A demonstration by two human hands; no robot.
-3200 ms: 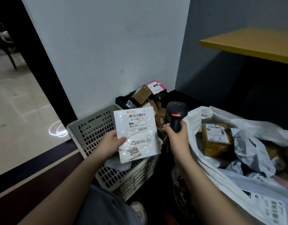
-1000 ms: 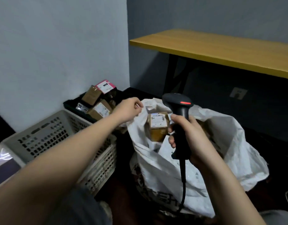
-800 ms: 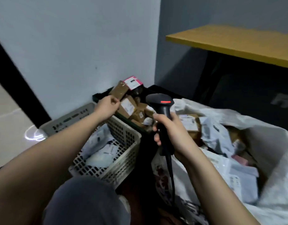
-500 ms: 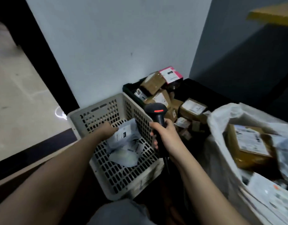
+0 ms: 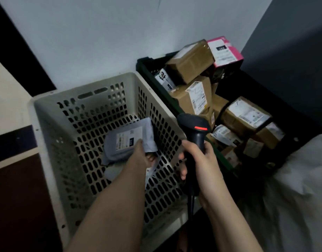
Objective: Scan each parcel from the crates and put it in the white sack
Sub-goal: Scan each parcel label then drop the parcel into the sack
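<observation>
Our left hand is down inside the pale perforated crate, its fingers closed on the near edge of a grey mailer parcel. The parcel is tilted up against the crate's right wall, its printed label facing up toward us. Our right hand is wrapped firmly round the handle of the black barcode scanner, held upright just outside the crate's right rim, its red light showing and its cable hanging below.

What the next move turns on, we judge, is this: the parcel lies to the left of the scanner and lower than its head, with its long side running roughly left to right, so the label has to be lifted and turned toward the scanner's face. The left hand already has it; the right need only aim.

Under the gripped parcel another pale mailer lies on the crate floor. Beyond the scanner, the dark crate is heaped with brown cardboard boxes and a pink box. The white sack lies at the far right, well apart from the parcel, on the right hand's side.
</observation>
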